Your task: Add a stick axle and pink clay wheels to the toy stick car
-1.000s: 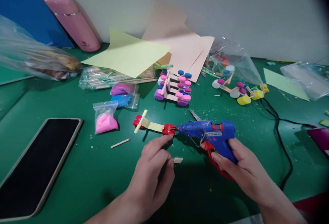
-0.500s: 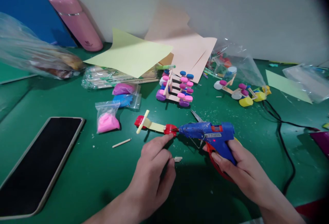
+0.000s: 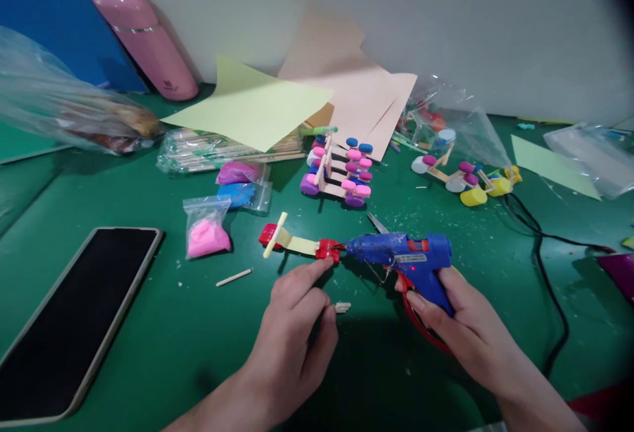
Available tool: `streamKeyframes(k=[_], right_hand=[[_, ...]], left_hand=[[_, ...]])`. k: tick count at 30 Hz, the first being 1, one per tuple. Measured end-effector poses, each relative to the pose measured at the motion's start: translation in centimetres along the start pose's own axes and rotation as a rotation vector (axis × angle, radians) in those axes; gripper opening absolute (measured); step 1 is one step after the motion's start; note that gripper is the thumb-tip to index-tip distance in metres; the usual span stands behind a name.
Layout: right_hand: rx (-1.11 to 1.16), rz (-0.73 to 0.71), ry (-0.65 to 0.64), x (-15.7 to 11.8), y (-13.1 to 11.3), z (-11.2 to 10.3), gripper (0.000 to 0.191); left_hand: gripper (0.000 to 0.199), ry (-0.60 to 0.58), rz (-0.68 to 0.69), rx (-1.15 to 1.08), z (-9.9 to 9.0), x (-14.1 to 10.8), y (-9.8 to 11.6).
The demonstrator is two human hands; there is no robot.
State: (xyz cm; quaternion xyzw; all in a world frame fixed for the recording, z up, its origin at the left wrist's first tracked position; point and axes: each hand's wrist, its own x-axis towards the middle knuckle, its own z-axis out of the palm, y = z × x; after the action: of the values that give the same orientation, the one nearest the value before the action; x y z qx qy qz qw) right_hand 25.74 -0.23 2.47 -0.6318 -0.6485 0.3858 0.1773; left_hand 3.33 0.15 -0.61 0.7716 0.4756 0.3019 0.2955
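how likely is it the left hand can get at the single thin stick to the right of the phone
Probably yes: the thin stick lies uncovered on the green table, with nothing between it and the left hand, though that hand's index finger is at the red piece.

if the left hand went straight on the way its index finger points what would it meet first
Most likely the red piece by the tip of the blue glue gun; the left hand seems to touch it, though exact contact is hard to judge.
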Motion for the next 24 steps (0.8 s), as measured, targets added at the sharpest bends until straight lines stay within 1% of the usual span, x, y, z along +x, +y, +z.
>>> streamKeyframes(k=[12,19,24], right_hand=[[-0.058,-0.049,0.023,-0.04,-0.48,-0.13,0.017],[-0.041,-0.030,0.034,0.02,-0.08,-0.10,0.018],[-0.020,-0.023,0.010,-0.02,-0.20,-0.12,0.017]], left_hand=[[0.014,0.008,0.005,0.006,0.09,-0.03,-0.12],[0.015,0.009,0.016,0.027,0.08,0.13,-0.10],[0.014,0.012,0.015,0.025,0.07,0.13,-0.08]])
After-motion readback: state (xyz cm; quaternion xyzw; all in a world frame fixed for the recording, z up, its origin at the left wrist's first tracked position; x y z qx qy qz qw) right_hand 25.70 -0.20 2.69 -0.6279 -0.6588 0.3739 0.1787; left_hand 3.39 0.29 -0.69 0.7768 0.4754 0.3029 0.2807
